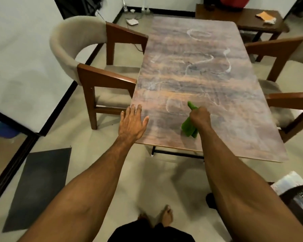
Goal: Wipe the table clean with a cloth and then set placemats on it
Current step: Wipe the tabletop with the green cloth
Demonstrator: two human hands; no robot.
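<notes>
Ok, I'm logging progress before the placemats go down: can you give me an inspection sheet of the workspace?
Surface: table, white smears across its middle and far end.
Job's things: green cloth on the table's near end; no placemats on the table.
Clutter: nothing seen on the table.
Hands: left hand flat on the table's left edge; right hand grips the cloth.
Cables: wire on the far floor, near a white box.
Surroundings: left chair, right chair, side table bearing an orange rag, dark mat on the floor.

Cloth [189, 125] on table [217, 95] near edge, chairs [87, 67] left and right
</notes>
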